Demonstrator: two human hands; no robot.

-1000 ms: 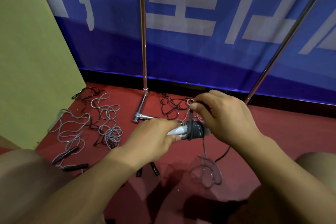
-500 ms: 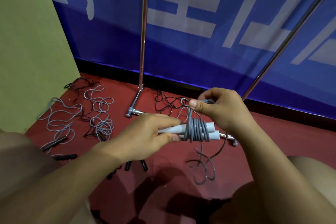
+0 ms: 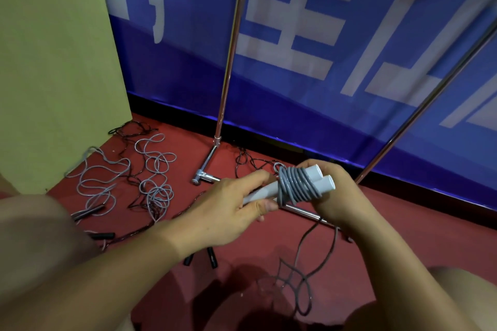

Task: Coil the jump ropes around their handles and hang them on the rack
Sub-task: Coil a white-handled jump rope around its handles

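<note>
My left hand (image 3: 231, 209) grips the near ends of two pale grey jump-rope handles (image 3: 320, 177) held side by side. Several turns of grey rope (image 3: 295, 185) are coiled around their middle. My right hand (image 3: 338, 196) is under and behind the coil, its fingers curled round the rope. The loose rest of the rope (image 3: 298, 282) hangs down to the red floor in loops. The rack's two metal uprights (image 3: 231, 62) rise in front of the blue banner, and its base bar (image 3: 298, 211) lies on the floor just below my hands.
More ropes lie tangled on the red floor at left: grey ones (image 3: 158, 183) and thin dark ones (image 3: 129, 129), with black handles (image 3: 102, 236) nearby. Another pair of black handles (image 3: 212, 258) lies under my left forearm. A yellow-green panel (image 3: 53, 62) stands at left. My knees flank the view.
Another turn of rope has gone round the handles, and my right hand has dropped from above the coil to beneath it. The handles now tilt up to the right. The view has shifted.
</note>
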